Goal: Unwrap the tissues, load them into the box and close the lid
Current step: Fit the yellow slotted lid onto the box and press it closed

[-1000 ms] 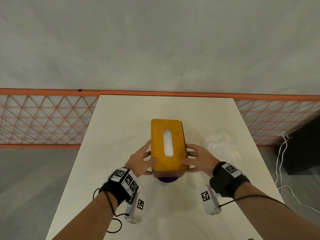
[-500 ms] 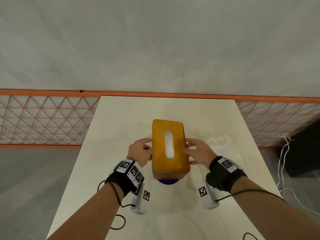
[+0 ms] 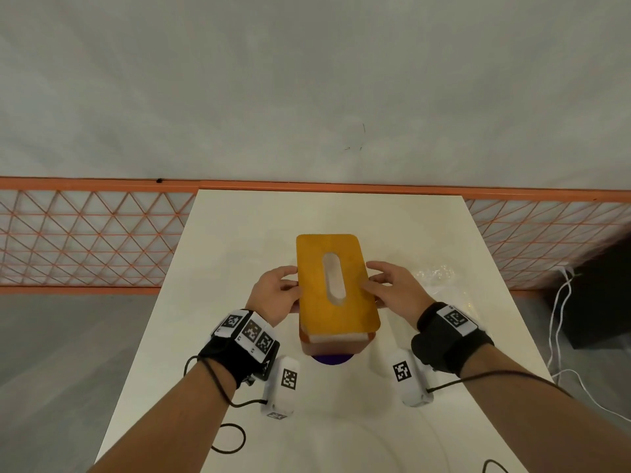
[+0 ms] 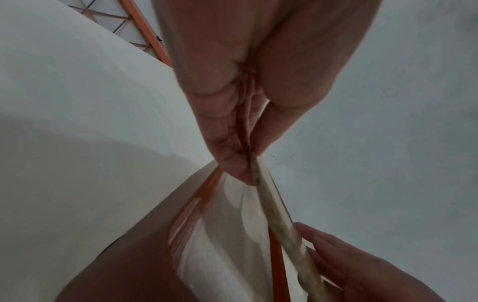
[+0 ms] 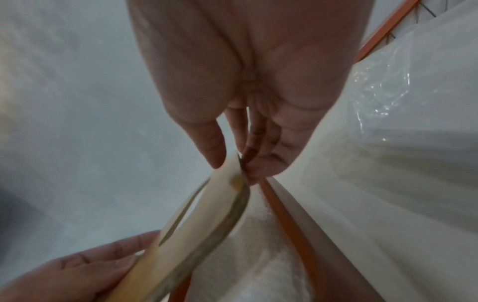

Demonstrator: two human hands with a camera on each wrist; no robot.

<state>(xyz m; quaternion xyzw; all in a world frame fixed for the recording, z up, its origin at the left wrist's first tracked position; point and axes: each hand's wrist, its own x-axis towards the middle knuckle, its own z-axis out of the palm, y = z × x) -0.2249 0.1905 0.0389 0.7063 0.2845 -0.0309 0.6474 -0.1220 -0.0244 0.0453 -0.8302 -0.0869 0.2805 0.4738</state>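
An orange tissue box (image 3: 333, 348) stands in the middle of the white table (image 3: 239, 233). Over it lies a wooden lid (image 3: 353, 302) with an oval slot. A strip of white tissues (image 3: 338, 337) shows between the lid's near edge and the box rim. My left hand (image 3: 290, 285) pinches the lid's left long edge and my right hand (image 3: 377, 285) pinches its right one. The left wrist view shows the left hand (image 4: 245, 159) pinching the lid edge (image 4: 274, 214) above the tissues (image 4: 227, 235). In the right wrist view, the right hand (image 5: 238, 163) pinches the lid (image 5: 207, 214) over the tissues (image 5: 258, 235).
The crumpled clear wrapper (image 3: 440, 278) lies on the table right of the box, also in the right wrist view (image 5: 383, 85). Something dark purple (image 3: 333, 359) peeks from under the box's near end. An orange mesh fence (image 3: 85, 240) runs behind the table. White cables (image 3: 560, 319) hang at the right.
Both hands have slid from the lid's near end toward the middle of its long edges and now pinch it. A white strip of tissues now shows under the near edge.
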